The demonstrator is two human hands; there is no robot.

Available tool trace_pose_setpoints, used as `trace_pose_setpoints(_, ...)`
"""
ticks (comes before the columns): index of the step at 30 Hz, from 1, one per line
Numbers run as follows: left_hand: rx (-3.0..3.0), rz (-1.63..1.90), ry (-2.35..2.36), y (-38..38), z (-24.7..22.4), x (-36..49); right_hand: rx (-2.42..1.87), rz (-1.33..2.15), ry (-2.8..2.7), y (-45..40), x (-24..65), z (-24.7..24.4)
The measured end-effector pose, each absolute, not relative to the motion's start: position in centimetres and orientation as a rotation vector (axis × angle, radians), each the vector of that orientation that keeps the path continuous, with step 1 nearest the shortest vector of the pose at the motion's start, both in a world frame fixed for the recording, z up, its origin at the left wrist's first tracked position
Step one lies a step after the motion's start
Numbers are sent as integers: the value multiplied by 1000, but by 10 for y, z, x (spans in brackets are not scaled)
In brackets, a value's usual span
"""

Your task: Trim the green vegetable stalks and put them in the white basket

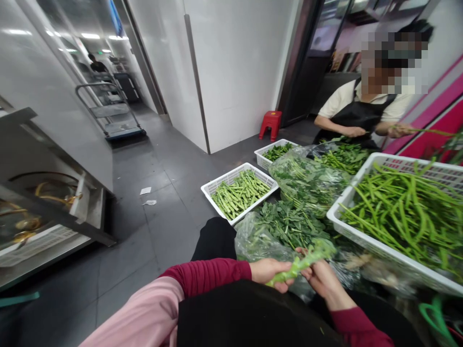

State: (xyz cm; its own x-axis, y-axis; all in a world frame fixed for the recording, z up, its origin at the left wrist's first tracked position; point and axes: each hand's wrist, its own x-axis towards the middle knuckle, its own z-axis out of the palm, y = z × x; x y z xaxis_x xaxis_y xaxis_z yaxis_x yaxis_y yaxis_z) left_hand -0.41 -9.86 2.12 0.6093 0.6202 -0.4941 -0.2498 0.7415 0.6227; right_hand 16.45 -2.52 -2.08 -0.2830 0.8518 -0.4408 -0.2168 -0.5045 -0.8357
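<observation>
A pale green vegetable stalk [302, 264] with a leafy tip lies slantwise across my lap, its tip up and to the right. My left hand [271, 272] is closed around its lower end. Higher up, my right hand [323, 279] has its fingers bent round the stalk just below the leafy tip. Dark green leafy vegetables [294, 224] lie in an open clear plastic bag [249, 236] right beyond my hands. Past my left knee stands a white basket [206, 189] of short cut stalks [240, 193].
At the right is a large white basket [336, 219] of long green stems [405, 207]. A co-worker [372, 111] in a black apron handles greens behind the bagged leaves. A smaller white basket [262, 161], a red stool [270, 125], a trolley [112, 113] and a metal shelf [68, 217] stand around.
</observation>
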Motion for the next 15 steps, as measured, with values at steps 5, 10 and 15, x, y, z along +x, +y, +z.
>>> trace_pose_setpoints(5,473,415,583,-83,16,-6,-953,2077,-405,-20,168,-9)
trace_pose_setpoints(10,466,390,484,-71,4,-10,-765,1999,-464,-13,160,2)
trace_pose_setpoints(15,433,404,456,-68,-5,-15,-746,2010,-567,-13,154,8)
